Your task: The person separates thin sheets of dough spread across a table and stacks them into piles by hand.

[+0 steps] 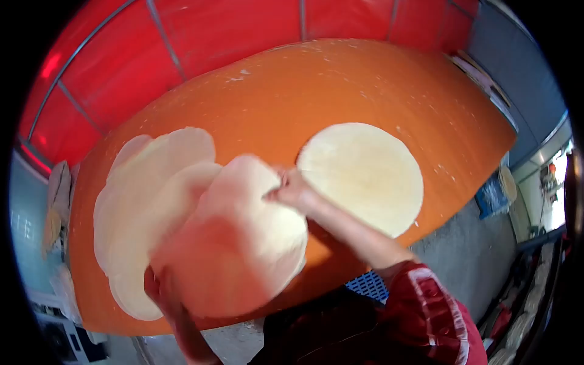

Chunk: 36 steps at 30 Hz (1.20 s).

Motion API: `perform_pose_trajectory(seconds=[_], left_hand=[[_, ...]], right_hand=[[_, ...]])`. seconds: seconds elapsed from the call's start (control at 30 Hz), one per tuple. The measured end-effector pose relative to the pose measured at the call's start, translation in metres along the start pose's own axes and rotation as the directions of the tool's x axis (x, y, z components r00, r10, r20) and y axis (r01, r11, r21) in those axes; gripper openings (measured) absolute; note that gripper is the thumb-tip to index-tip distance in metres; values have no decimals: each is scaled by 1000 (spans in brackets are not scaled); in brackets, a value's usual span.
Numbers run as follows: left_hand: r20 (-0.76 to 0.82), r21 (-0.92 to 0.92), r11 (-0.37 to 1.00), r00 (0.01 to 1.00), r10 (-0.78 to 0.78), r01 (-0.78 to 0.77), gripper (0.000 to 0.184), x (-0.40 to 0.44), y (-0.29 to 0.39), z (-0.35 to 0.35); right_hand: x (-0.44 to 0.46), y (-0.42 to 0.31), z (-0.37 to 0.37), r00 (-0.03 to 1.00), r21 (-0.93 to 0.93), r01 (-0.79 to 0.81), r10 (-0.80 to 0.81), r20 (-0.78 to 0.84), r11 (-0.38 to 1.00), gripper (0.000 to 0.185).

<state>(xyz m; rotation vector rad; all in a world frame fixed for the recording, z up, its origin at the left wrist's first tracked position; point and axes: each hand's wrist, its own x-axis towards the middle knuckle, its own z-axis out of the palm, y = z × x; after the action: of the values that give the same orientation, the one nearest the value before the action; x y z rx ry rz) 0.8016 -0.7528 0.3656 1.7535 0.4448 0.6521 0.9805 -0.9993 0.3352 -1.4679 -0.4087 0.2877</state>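
A thin round sheet of dough (255,237) is stretched between my two hands, blurred by motion and partly reddish where the light comes through. My right hand (293,191) pinches its upper right edge. Down at the lower left, my left hand (161,289) grips the opposite edge, its fingers partly hidden by the sheet. Under and beside it, several overlapping dough sheets (131,225) are spread on the left of the orange table (292,85). Just right of my right hand lies a round, pale dough sheet or stack of sheets (371,173), flat on the table.
Red panels (231,30) with metal bars stand along the table's far side. A grey-blue wall (517,67) rises at the right. Beneath the near edge shows a blue plastic crate (368,286). On the floor at right is a blue bag (491,198).
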Motion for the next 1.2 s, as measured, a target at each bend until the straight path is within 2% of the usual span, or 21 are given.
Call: perform_pose_trajectory(seconds=[0.03,0.1,0.13,0.23,0.33,0.4,0.43,0.47,0.5,0.63,0.7,0.73,0.77,0.9,0.97,1.0,1.03,1.07,1.1,1.17,1.2], left_hand=[[27,-65,998,999,20,-18,27,7,15,31],[119,-233,971,989,84,-54,26,14,39,100],[180,-334,940,975,129,-62,27,17,44,130],[328,-530,825,945,-15,197,28,-9,58,211],[446,-594,643,863,-238,484,30,-49,18,269],[549,-455,626,753,-361,633,30,-80,-39,291],[476,-409,610,729,-492,679,30,-97,-58,302],[388,-368,584,690,-611,724,29,-111,-68,308],[380,-369,587,694,-612,720,29,-115,-68,307],[367,-188,805,800,-474,563,19,-117,-53,298],[356,-131,870,842,-406,475,17,-109,-55,299],[371,24,906,838,-400,422,18,-108,-68,294],[384,175,917,833,-399,359,19,-108,-68,292],[325,262,901,847,-420,346,30,-105,-49,288],[215,238,967,965,-148,96,40,-103,-64,284],[196,236,966,969,-151,103,40,-101,-77,286],[280,148,989,959,-55,13,46,-100,-93,290],[350,56,996,936,47,-71,53,-102,-104,291],[325,61,996,945,42,-65,53,-107,-109,295],[171,28,983,968,-186,184,57,-118,-110,314],[148,19,981,970,-194,193,57,-119,-110,319]], right_hand=[[-1,-21,-32,995,9,-27,28,-91,1000,34],[-14,-63,-105,973,-252,-30,-30,-231,967,32],[-23,-79,-134,956,-157,-7,-39,-290,988,32],[-49,-91,-231,906,68,165,-124,-405,984,33],[-87,-67,-300,874,149,54,25,-485,987,39],[-105,-12,-328,808,118,-135,178,-561,984,43],[-116,17,-332,736,81,-278,266,-622,957,46],[-125,57,-345,755,198,-214,291,-588,956,45],[-129,83,-354,776,312,-151,308,-551,938,44],[-130,66,-345,777,275,-253,364,-513,927,41],[-131,64,-338,826,177,-144,217,-521,974,37],[-131,71,-338,831,172,-145,214,-513,974,37],[-130,81,-341,834,57,-135,144,-533,989,37],[-139,74,-332,875,-294,-201,36,-484,935,40],[-141,68,-330,822,-353,-237,-7,-570,905,43],[-142,68,-329,762,-403,-284,-51,-646,870,46],[-143,80,-328,780,-415,-272,-54,-624,868,46],[-145,98,-327,754,-296,-120,-107,-648,947,49],[-144,110,-323,717,-167,41,-145,-682,985,52],[-140,92,-311,726,-86,-18,-46,-687,996,53],[-139,84,-307,714,-7,-90,59,-698,996,54]])
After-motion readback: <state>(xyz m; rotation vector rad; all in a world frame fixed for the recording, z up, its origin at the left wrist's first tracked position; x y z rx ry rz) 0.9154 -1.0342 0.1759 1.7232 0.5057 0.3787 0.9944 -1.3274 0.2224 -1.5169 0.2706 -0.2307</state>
